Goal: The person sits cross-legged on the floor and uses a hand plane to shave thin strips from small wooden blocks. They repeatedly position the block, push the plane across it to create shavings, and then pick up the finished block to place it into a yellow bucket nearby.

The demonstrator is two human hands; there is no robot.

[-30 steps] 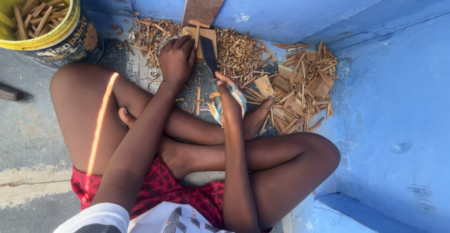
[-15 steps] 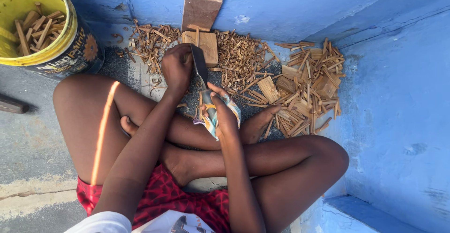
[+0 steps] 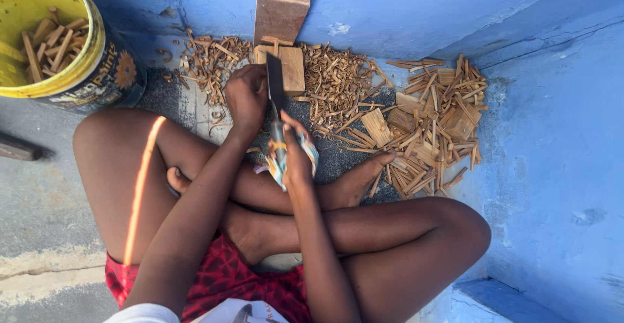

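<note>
Splitting wood on a small block, much already cut.
Right hand point(image 3: 296, 154) grips the cloth-wrapped knife point(image 3: 275, 92); left hand point(image 3: 246, 95) is clenched on a piece; sticks point(image 3: 432, 125) at 3 o'clock, bucket point(image 3: 114, 76) partly filled.

grey concrete floor point(image 3: 39, 193), yellow bucket point(image 3: 97, 69), wood block point(image 3: 292, 66), shavings point(image 3: 338, 79), pile of sticks point(image 3: 435, 121)

Dark flat blade point(image 3: 274, 84) up on its edge, pointing toward the far blue wall, its handle point(image 3: 279, 154) wrapped in striped cloth (teal, yellow and white) on the near end. Just left of the blade, a piece of wood point(image 3: 250, 89), mostly hidden. Beyond, touching the blade's tip, a pale wooden block point(image 3: 292, 69) flat on the ground.
</note>
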